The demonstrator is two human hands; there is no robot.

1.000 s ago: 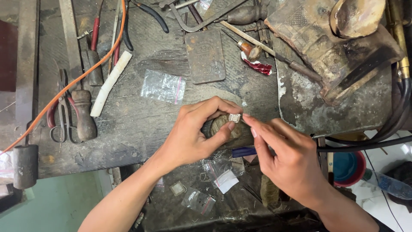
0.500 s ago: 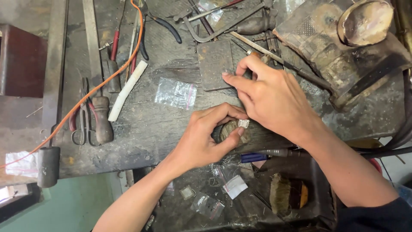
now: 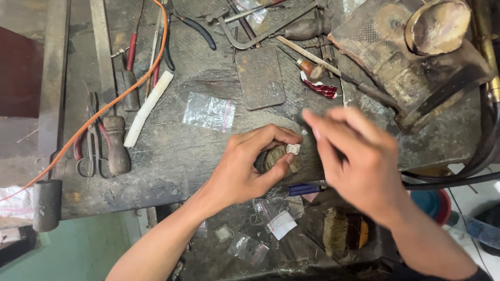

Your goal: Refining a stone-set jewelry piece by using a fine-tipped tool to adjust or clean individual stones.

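A small pale piece [image 3: 293, 149] is pinched between the thumb and forefinger of the left hand [image 3: 250, 169], held just above a rounded brown peg [image 3: 278, 157] at the counter [image 3: 172, 156] edge. That grip is unchanged from half a second ago, and the piece sits in the same place against the peg.

The right hand [image 3: 359, 161] has shifted. Half a second ago it was stretched out over the counter beyond the left hand, fingers near the flat metal plate [image 3: 259, 78]. Now it is drawn back to the right of the left hand, blurred by motion, fingers spread and loosely released; nothing is seen grasped in it.

A clear plastic bag [image 3: 209, 111] lies beyond the left hand, untouched and in the same spot. More small bags [image 3: 276, 216] lie below the left hand, under the counter edge. A brush [image 3: 344, 231] is seen beneath the right wrist.
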